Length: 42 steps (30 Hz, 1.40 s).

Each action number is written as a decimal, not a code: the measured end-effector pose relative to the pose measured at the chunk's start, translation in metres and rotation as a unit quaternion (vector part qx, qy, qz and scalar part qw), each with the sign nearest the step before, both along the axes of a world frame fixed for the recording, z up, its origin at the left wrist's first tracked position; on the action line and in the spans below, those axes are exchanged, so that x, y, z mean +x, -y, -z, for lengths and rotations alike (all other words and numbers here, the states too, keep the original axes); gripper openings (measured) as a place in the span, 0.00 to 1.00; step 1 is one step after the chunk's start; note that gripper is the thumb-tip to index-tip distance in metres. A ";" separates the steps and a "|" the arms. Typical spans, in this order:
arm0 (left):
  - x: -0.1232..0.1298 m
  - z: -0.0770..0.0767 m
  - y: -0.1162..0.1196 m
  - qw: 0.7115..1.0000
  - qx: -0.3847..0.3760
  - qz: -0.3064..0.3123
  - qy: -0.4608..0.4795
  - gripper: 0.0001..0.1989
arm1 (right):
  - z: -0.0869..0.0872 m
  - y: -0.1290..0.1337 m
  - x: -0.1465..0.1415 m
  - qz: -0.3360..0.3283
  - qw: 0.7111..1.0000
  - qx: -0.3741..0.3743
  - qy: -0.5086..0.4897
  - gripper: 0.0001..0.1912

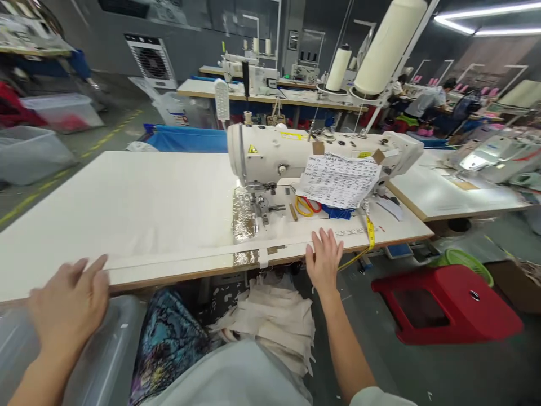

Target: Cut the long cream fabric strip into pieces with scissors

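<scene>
A long, narrow white fabric strip lies stretched along the front edge of the white sewing table. My left hand is at its left end, somewhat blurred, with fingers curled down over the strip. At the other end, my right hand rests on the table edge, fingers spread and touching the strip. Between my hands, the strip passes in front of the presser foot of a white sewing machine, apart from the needle area. The fabric under my palms is hidden.
A handwritten paper is taped to the machine. Yellow-and-red-handled scissors and a yellow tape measure lie at the right. Below are cream fabric pieces, a plastic bin and a red stool. People sit far right.
</scene>
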<state>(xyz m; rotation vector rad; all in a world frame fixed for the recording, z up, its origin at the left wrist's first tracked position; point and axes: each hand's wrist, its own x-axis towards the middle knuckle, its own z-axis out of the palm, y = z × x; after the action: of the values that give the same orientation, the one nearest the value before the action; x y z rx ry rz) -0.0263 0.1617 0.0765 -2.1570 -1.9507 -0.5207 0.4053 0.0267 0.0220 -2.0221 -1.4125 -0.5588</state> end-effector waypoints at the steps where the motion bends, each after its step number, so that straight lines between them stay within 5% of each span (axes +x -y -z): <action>1: -0.001 0.001 0.001 1.000 -0.003 -0.007 -0.015 0.29 | 0.000 0.001 -0.001 -0.003 1.000 0.003 0.003 0.21; 11: -0.005 0.003 0.012 0.999 0.024 0.012 0.024 0.29 | -0.001 0.017 -0.001 -0.044 0.998 -0.015 0.032 0.22; 13: -0.003 0.007 0.012 0.996 0.050 0.059 0.034 0.28 | -0.003 0.017 0.003 -0.070 0.996 -0.026 0.039 0.23; 17: 0.004 0.013 0.007 0.968 0.019 0.248 0.020 0.27 | -0.008 0.018 0.010 -0.128 0.988 -0.056 0.062 0.26; 19: 0.000 0.016 0.006 0.960 -0.004 0.278 -0.002 0.26 | -0.011 0.021 0.010 -0.125 0.989 -0.049 0.066 0.23; 22: -0.021 0.027 0.009 0.976 0.004 0.218 0.013 0.21 | -0.016 0.030 -0.001 -0.109 0.993 -0.025 0.041 0.13; 26: -0.063 0.060 0.023 0.997 0.030 0.061 0.047 0.26 | -0.017 0.036 -0.044 -0.144 0.989 -0.024 -0.012 0.14; 29: -0.087 0.088 0.041 0.995 -0.093 -0.023 0.027 0.26 | -0.009 0.036 -0.080 -0.212 0.973 -0.087 -0.034 0.15; 33: -0.098 0.113 0.064 0.961 -0.270 -0.021 0.064 0.22 | 0.009 0.046 -0.104 -0.220 0.934 -0.266 -0.094 0.11; 38: -0.061 0.111 0.086 0.948 -0.256 0.023 0.188 0.23 | 0.024 0.080 -0.106 -0.176 0.914 -0.346 -0.117 0.01; 40: -0.030 0.103 0.092 0.908 -0.295 0.089 0.285 0.23 | 0.025 0.091 -0.107 -0.158 0.911 -0.360 -0.125 0.02; 42: 0.006 0.095 0.094 0.837 -0.351 0.196 0.370 0.21 | 0.021 0.094 -0.109 -0.146 0.910 -0.362 -0.140 0.05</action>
<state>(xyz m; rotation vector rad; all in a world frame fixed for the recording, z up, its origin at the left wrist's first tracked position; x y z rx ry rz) -0.0198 0.0678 -0.0182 -3.2379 -2.3125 -0.9340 0.2962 -0.0676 0.0006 -2.2250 -1.8589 0.4488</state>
